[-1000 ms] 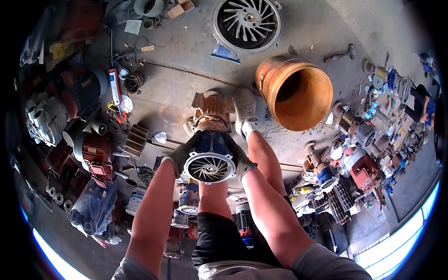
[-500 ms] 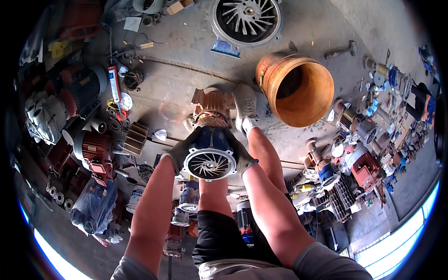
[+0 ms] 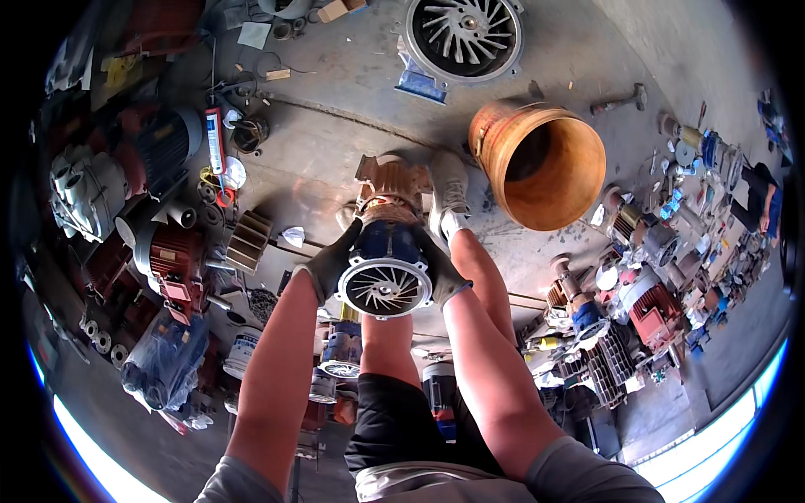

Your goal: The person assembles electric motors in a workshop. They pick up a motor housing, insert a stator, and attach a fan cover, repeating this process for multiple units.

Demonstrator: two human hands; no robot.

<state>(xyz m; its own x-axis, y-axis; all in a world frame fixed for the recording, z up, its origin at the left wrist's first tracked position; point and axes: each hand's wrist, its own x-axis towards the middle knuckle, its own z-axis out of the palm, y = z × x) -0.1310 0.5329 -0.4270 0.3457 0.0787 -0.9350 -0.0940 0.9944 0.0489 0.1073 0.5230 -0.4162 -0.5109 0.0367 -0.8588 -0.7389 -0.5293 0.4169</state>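
Between my hands is an electric motor point(image 3: 387, 241) with a dark blue housing. Its near end carries a silver ring with a vaned metal fan disc point(image 3: 383, 287), facing up toward me. At the far end of the blue part, a rusty brown finned casing point(image 3: 392, 180) adjoins it, with coppery windings showing at the joint. My left hand point(image 3: 332, 264), in a dark glove, grips the left side of the blue housing. On the opposite side my right hand point(image 3: 444, 270), gloved too, is wrapped round it. The fingers of both hands are partly hidden behind the housing.
An orange-brown bucket point(image 3: 495, 147) lies tilted beyond my right shoe point(image 3: 450, 191). Farther off stands a large vaned wheel in a round housing point(image 3: 464, 38), with a hammer point(image 3: 620, 99) to its right. Motors and parts crowd both sides. A person point(image 3: 759, 197) is at far right.
The view has shifted slightly, so the surroundings appear a little farther right. Both hands keep their grip on the motor, whose fan end sits marginally higher in the picture.
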